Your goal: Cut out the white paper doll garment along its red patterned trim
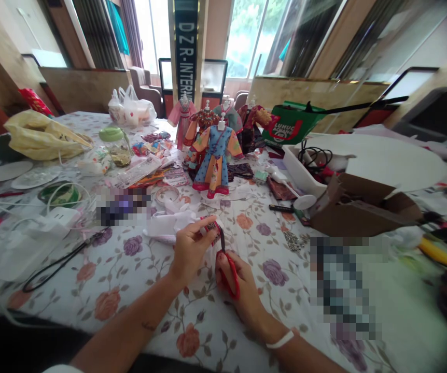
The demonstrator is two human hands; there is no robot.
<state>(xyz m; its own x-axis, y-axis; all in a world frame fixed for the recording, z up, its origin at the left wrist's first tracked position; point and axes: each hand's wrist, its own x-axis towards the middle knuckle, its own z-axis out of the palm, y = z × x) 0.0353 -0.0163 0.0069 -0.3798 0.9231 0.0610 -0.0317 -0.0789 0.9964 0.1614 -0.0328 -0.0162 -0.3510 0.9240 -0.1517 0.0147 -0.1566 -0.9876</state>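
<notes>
Near the middle of the flowered tablecloth, my left hand (192,243) pinches a small piece of red and black patterned fabric (211,228). My right hand (239,280) grips red-handled scissors (231,274), its fingers through the loops. Their dark blades point away from me and lie against the right edge of the fabric; whether they are parted I cannot tell. White cloth (169,225) lies just left of my left hand. Beyond the hands stands a miniature blue and orange dress (216,160) on a small stand, with several other small costumes behind it.
At right, a cardboard box (363,207) stands before a white bin (301,168) holding black cable. Small metallic bits (294,240) lie beside a black marker (281,209). Leftward are a power strip (32,248), a green tape roll (59,194) and a green-lidded jar (116,145).
</notes>
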